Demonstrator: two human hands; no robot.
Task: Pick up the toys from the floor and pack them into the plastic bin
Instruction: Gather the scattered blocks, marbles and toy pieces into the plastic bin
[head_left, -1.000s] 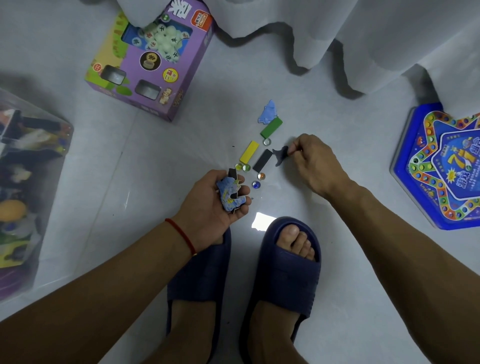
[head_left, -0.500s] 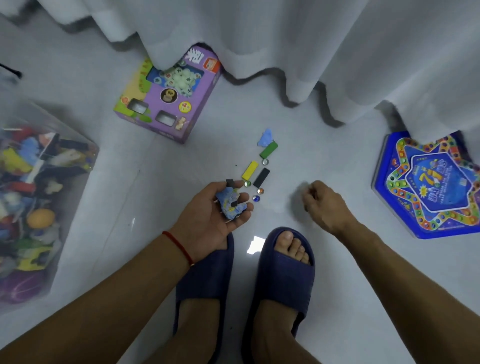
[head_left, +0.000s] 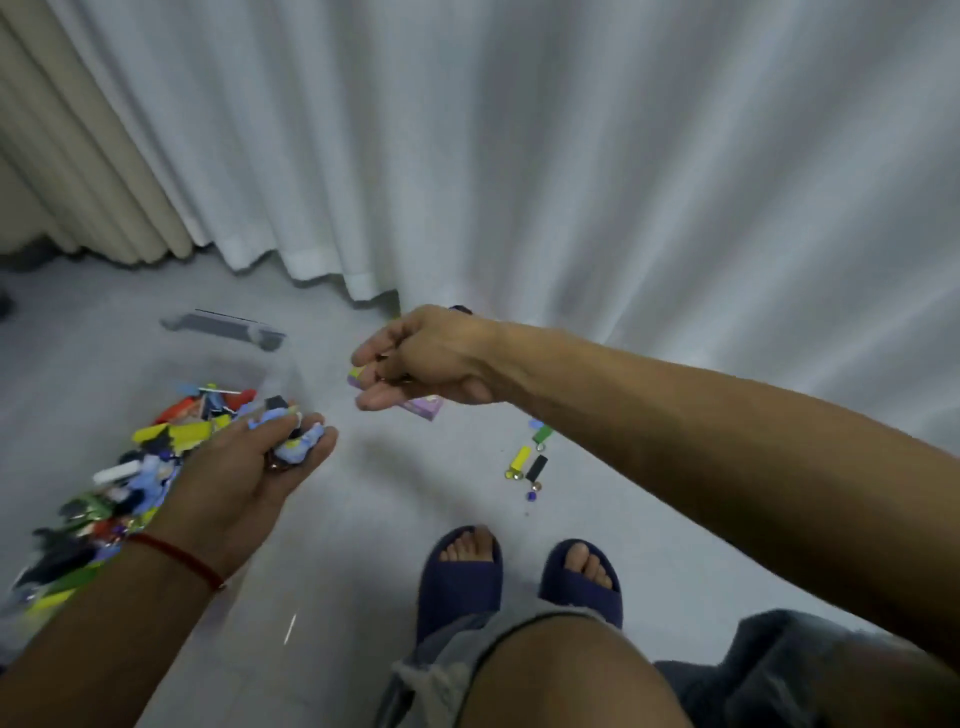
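The clear plastic bin (head_left: 270, 382), just left of the left hand (head_left: 249, 478), is already full of bright toys. That hand cups soft blue toys (head_left: 298, 447). The right hand (head_left: 421, 364) curls; I cannot tell what it holds. Small hard blocks and shiny marbles (head_left: 527, 465) lie below the right arm, not yet packed.

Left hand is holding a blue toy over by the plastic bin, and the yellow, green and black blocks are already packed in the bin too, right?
Not quite. The left hand does hold the blue toy beside the plastic bin, but the yellow block, green block and black block are not packed: the head view shows them lying on the floor, to the right.
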